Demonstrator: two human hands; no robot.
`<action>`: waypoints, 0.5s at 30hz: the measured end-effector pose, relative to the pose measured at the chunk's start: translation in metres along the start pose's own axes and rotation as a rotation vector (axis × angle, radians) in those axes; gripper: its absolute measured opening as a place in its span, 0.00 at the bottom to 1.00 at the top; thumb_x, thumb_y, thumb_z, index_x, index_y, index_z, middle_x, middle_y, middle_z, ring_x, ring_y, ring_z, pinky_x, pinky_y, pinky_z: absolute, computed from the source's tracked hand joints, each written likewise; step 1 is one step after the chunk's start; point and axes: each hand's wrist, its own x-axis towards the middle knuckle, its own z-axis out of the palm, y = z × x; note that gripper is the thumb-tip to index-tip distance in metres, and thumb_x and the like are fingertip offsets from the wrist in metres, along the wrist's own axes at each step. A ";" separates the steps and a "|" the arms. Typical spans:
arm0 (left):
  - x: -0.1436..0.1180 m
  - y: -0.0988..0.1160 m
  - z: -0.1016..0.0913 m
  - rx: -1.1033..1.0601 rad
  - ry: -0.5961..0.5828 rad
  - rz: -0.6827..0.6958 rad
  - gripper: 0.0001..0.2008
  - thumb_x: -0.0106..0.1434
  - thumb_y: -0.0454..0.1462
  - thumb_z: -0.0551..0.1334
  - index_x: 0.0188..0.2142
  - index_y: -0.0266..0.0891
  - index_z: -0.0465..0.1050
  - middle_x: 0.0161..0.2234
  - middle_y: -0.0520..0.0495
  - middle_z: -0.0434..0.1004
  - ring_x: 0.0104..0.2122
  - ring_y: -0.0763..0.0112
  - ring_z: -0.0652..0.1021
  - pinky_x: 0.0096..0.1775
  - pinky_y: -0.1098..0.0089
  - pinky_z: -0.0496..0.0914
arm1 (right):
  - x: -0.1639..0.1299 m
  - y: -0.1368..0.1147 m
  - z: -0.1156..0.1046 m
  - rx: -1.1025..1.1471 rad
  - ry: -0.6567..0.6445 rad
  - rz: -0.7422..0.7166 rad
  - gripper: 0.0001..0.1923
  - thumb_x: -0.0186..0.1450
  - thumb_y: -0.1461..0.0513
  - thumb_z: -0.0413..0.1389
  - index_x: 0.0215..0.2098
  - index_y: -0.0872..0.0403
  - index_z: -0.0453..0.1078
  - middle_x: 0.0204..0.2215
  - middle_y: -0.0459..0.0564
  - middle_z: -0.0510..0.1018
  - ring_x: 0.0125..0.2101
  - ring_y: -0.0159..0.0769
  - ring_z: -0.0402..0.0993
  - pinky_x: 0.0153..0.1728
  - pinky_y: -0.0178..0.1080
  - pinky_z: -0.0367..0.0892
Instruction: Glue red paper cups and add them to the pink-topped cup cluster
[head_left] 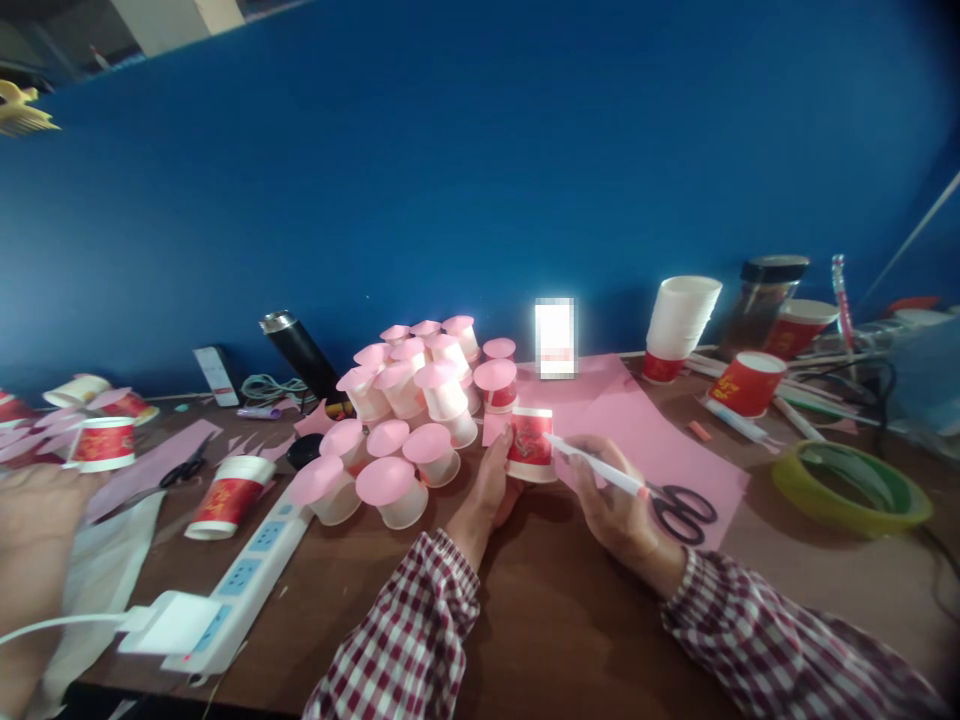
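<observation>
My left hand (491, 485) is closed around a red and white paper cup (531, 445), held above the table's middle. In my right hand (615, 505) is a slim white pen (607, 472), pinched between the fingers, with its tip at the cup's right side. Whether the tip touches the cup I cannot tell. Black-handled scissors (684, 512) lie just right of my right hand on a pink paper sheet (675, 440). To the left of my left hand stand several paper cups topped with pink paper discs (386, 482).
A power strip (262, 570) with a white charger (176, 622) lies at left. Another person's hand (37, 510) is at the far left edge. Yellow tape (851, 490), a red cup (748, 385) and stacked cups (682, 320) stand right. A black flask (304, 350) leans behind.
</observation>
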 end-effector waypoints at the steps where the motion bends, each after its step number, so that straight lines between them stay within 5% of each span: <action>1: 0.000 0.000 0.000 0.002 0.000 0.000 0.20 0.62 0.49 0.64 0.43 0.34 0.76 0.41 0.40 0.82 0.46 0.55 0.79 0.49 0.59 0.71 | 0.000 -0.001 0.000 0.003 0.001 -0.006 0.10 0.72 0.56 0.49 0.42 0.52 0.69 0.34 0.51 0.78 0.31 0.35 0.75 0.28 0.35 0.70; 15: -0.003 0.002 0.006 0.039 0.010 -0.022 0.17 0.62 0.46 0.65 0.41 0.33 0.75 0.40 0.41 0.81 0.47 0.56 0.78 0.52 0.60 0.69 | -0.001 0.005 0.001 0.015 0.006 0.005 0.10 0.72 0.54 0.49 0.44 0.49 0.68 0.33 0.50 0.78 0.30 0.38 0.75 0.27 0.38 0.71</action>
